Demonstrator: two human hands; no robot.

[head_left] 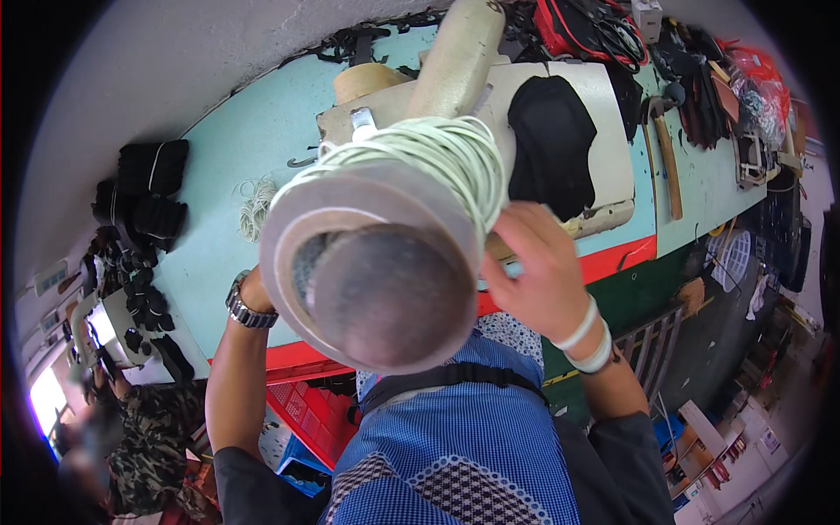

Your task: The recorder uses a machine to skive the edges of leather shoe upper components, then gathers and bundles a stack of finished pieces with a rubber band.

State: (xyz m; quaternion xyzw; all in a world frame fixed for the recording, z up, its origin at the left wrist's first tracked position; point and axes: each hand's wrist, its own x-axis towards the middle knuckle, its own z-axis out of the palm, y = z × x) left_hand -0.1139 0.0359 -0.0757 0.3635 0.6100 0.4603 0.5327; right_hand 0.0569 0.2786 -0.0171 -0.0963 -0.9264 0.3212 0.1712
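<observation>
A large round spool (278,232) with a grey flange and a dark domed middle fills the centre, close to the camera. Pale green cord (437,153) is wound around it. Behind its left rim, the fingers of my left hand (255,290) are hidden; only the watch-wearing wrist and part of the hand show. My right hand (547,271) is beside the spool's right edge, thumb and forefinger apart, some fingertips hidden. No held thing is visible in it. A cream sewing machine (459,66) stands behind the spool. On its bed lies a black shaped piece (551,144).
A small cord bundle (255,210) lies on the pale table (227,144). Black bundles (153,166) are stacked at left; a hammer (668,162) lies at right. Below the red table edge sits a red basket (306,416). Another person in camouflage (153,429) is at lower left.
</observation>
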